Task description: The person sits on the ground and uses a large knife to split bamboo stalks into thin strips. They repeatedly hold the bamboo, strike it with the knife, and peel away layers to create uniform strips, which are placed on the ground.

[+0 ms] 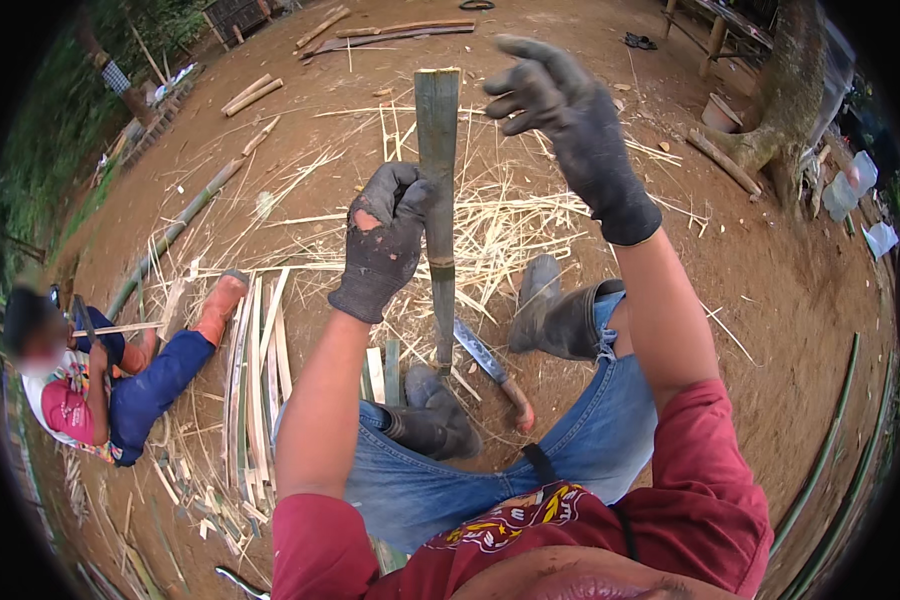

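The left hand [390, 240] grips the upright bamboo piece [438, 200] at its middle; it looks stiff and light. The right hand [570, 125] hangs open, empty, near its top.

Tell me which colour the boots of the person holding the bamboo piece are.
Dark grey, almost black, rubber boots, seen best in the head view.

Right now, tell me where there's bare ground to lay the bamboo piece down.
Bare dirt lies right of the right boot, out toward the tree base, with only a few stray slivers. Crowded: the split strips on the left, the shavings ahead, and the knife between the boots. The left hand grips the bamboo piece; the right hand is open.
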{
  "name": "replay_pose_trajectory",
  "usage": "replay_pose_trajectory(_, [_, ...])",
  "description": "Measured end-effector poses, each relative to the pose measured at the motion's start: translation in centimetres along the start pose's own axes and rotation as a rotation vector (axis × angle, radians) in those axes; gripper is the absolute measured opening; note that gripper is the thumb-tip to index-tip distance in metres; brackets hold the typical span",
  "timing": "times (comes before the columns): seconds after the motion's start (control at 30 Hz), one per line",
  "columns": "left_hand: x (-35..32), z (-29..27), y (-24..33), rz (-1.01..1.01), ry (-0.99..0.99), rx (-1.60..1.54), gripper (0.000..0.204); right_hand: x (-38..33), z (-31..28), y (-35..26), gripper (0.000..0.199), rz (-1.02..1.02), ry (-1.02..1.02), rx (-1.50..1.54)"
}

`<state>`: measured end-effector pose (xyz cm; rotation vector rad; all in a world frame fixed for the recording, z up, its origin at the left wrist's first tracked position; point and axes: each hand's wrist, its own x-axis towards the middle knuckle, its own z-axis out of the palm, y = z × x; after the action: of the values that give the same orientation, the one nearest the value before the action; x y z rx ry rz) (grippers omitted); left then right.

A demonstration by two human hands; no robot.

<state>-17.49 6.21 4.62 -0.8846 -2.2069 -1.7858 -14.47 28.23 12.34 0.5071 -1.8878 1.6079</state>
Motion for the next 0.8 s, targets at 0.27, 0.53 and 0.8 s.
replay_pose_trajectory(0.27, [-0.8, 0.8, 2.0, -0.053, -0.072, -0.127, 0.029, -0.9, 0.9, 1.1, 0.033, 0.077, -0.144, 0.142])
replay_pose_trajectory(0.53, [-0.7, 0.3, 2.1, 0.011, -0.029, 0.012, 0.027, -1.4, 1.9, 1.3, 0.032, 0.123, -0.124, 0.296])
replay_pose_trajectory(0.8, [-0.4, 0.2, 0.4, -0.054, -0.004, -0.051, 0.026, -1.3, 2.5, 0.4, 0.036, 0.069, -0.088, 0.131])
